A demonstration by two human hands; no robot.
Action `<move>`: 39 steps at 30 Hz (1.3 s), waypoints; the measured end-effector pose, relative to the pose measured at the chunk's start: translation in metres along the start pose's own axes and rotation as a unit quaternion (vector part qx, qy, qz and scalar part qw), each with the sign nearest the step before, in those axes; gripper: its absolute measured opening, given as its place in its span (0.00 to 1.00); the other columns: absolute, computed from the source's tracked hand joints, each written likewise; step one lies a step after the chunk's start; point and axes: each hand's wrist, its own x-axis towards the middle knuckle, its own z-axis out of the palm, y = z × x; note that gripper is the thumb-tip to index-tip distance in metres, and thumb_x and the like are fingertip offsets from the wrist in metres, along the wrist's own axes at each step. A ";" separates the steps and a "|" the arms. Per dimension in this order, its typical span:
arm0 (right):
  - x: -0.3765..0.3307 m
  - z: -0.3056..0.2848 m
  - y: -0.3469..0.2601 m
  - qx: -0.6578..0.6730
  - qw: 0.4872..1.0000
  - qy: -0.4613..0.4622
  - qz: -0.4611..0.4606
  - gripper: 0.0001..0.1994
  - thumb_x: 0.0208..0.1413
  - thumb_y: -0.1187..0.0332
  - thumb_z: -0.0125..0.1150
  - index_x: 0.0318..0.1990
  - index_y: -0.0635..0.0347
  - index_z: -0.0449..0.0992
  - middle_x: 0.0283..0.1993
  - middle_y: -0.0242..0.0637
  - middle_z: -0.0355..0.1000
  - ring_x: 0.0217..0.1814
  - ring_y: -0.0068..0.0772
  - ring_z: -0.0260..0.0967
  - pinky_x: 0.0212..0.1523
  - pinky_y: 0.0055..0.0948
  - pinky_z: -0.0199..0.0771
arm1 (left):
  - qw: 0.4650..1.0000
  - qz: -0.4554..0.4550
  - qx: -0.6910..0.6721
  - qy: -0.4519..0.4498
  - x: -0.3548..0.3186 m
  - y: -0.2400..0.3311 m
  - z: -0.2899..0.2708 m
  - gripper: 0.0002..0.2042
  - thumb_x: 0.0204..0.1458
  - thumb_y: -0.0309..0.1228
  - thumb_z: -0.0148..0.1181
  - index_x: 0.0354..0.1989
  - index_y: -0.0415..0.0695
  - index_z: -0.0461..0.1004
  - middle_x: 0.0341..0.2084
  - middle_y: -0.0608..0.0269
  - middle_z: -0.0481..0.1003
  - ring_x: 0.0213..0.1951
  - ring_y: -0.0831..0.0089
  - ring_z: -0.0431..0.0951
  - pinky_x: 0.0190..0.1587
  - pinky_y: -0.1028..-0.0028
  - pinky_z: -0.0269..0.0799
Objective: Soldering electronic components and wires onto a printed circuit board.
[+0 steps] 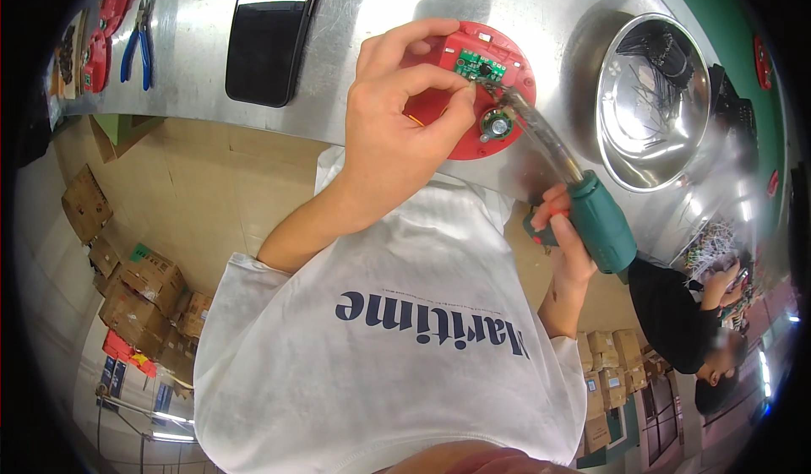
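A round red plastic housing point(515, 64) lies on the metal table, with a green circuit board point(480, 68) and a small round component point(496, 124) inside it. My left hand point(397, 102) rests over its left side. One finger reaches its top edge, while thumb and forefinger pinch something too small to make out beside the board. A short orange wire point(413, 120) shows near that hand. In my right hand point(570, 242) is a green-handled soldering gun point(601, 225). Its metal barrel slants up and left, and the tip is close to the pinching fingers, between board and component.
A steel bowl point(605, 136) of black wires stands to the right. Left of the housing lies a black phone point(272, 39); farther left are blue-handled pliers point(138, 51) and red housings point(97, 60). Another person point(676, 313) works at the far right. Cardboard boxes point(144, 309) are stacked beyond the table.
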 end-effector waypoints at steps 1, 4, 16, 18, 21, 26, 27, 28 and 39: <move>0.000 -0.003 -0.001 0.058 0.998 -0.029 0.020 0.15 0.46 0.73 0.54 0.43 0.72 0.69 0.36 0.48 0.68 0.26 0.32 0.65 0.26 0.26 0.66 | 1.000 -0.005 -0.004 0.002 0.000 0.000 0.000 0.03 0.41 0.21 0.63 0.26 0.40 0.79 0.48 0.61 0.73 0.46 0.71 0.67 0.49 0.73 0.65; -0.008 -0.014 0.009 0.157 0.988 0.007 -0.001 0.22 0.45 0.71 0.55 0.49 0.72 0.66 0.38 0.49 0.65 0.26 0.36 0.64 0.26 0.27 0.67 | 1.000 -0.007 -0.002 -0.001 0.000 0.000 0.000 0.03 0.41 0.21 0.63 0.26 0.40 0.79 0.48 0.62 0.73 0.46 0.71 0.67 0.49 0.74 0.65; -0.028 -0.063 0.046 0.229 0.951 0.166 -0.127 0.18 0.45 0.68 0.54 0.43 0.70 0.64 0.39 0.49 0.62 0.27 0.35 0.60 0.26 0.27 0.62 | 1.000 -0.021 0.013 -0.015 0.003 0.004 -0.001 0.02 0.41 0.21 0.63 0.24 0.40 0.78 0.47 0.62 0.72 0.45 0.73 0.66 0.47 0.75 0.65; -0.029 -0.068 0.051 0.232 0.949 0.173 -0.124 0.17 0.46 0.67 0.54 0.41 0.70 0.64 0.39 0.48 0.62 0.27 0.34 0.60 0.26 0.27 0.62 | 0.999 -0.016 0.023 -0.019 0.005 0.004 -0.001 0.02 0.41 0.21 0.63 0.24 0.40 0.78 0.47 0.62 0.72 0.45 0.74 0.66 0.47 0.75 0.65; -0.028 -0.073 0.058 0.250 0.945 0.171 -0.124 0.16 0.46 0.66 0.54 0.39 0.70 0.65 0.40 0.47 0.62 0.26 0.34 0.61 0.26 0.26 0.61 | 0.999 -0.014 0.047 -0.020 0.007 0.006 -0.003 0.02 0.38 0.23 0.63 0.21 0.41 0.76 0.47 0.63 0.72 0.43 0.66 0.68 0.43 0.70 0.70; -0.027 -0.073 0.061 0.301 0.934 0.140 -0.134 0.16 0.47 0.65 0.54 0.39 0.70 0.65 0.40 0.46 0.62 0.25 0.32 0.60 0.26 0.26 0.61 | 0.994 0.024 0.089 -0.064 0.010 0.013 -0.010 0.03 0.41 0.23 0.63 0.24 0.38 0.76 0.47 0.58 0.72 0.40 0.64 0.72 0.43 0.68 0.70; -0.026 -0.072 0.061 0.304 0.933 0.140 -0.135 0.16 0.47 0.65 0.54 0.39 0.70 0.65 0.40 0.46 0.62 0.25 0.32 0.60 0.26 0.26 0.61 | 0.993 0.027 0.092 -0.065 0.011 0.014 -0.013 0.03 0.41 0.23 0.63 0.24 0.38 0.76 0.47 0.58 0.72 0.40 0.64 0.72 0.43 0.68 0.70; -0.026 -0.072 0.061 0.306 0.932 0.143 -0.133 0.16 0.47 0.65 0.54 0.39 0.70 0.65 0.40 0.46 0.62 0.25 0.32 0.60 0.26 0.26 0.60 | 0.991 0.031 0.104 -0.083 0.012 0.015 -0.015 0.03 0.43 0.22 0.62 0.26 0.37 0.76 0.47 0.57 0.72 0.41 0.66 0.72 0.44 0.71 0.70; -0.030 -0.070 0.058 0.331 0.919 0.163 -0.140 0.15 0.47 0.66 0.53 0.38 0.69 0.65 0.40 0.46 0.62 0.26 0.32 0.60 0.27 0.27 0.60 | 0.967 0.056 0.068 -0.239 0.045 0.024 -0.035 0.23 0.45 0.20 0.60 0.54 0.41 0.69 0.47 0.57 0.69 0.38 0.68 0.73 0.42 0.74 0.70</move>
